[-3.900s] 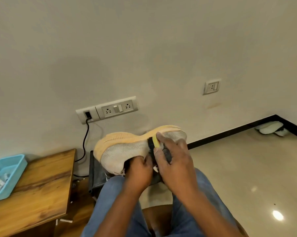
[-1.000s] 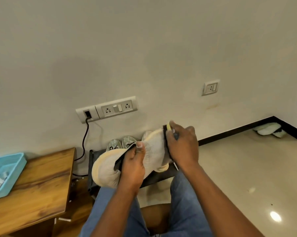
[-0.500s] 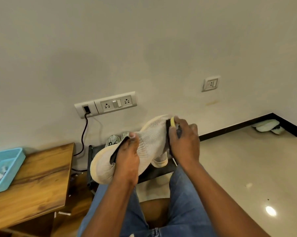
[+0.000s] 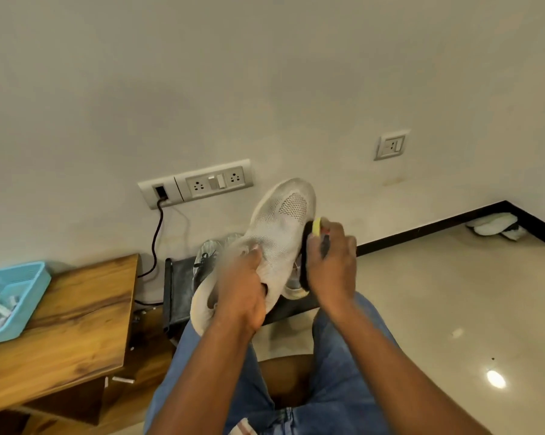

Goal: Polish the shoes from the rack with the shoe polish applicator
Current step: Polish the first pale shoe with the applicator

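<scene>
Both hands raised: left hand (image 4: pixel 243 290) fingers curled gripping, right hand (image 4: pixel 330 262) pinching.

No readable text anywhere, no brand or label legible on the white shoe (image 4: pixel 280 237), none on the applicator (image 4: pixel 312 246), none on the socket plates (image 4: pixel 202 183) — small items in the blue tray (image 4: pixel 17 296) too blurred to read

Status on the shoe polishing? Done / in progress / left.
Done: nothing visibly finished; no polished shoe set aside.
In hand: left hand grips the white mesh shoe at its opening, toe up; right hand presses the applicator against its side.
Left: the rest of this shoe, plus at least the pair of shoes on the black rack behind.
</scene>
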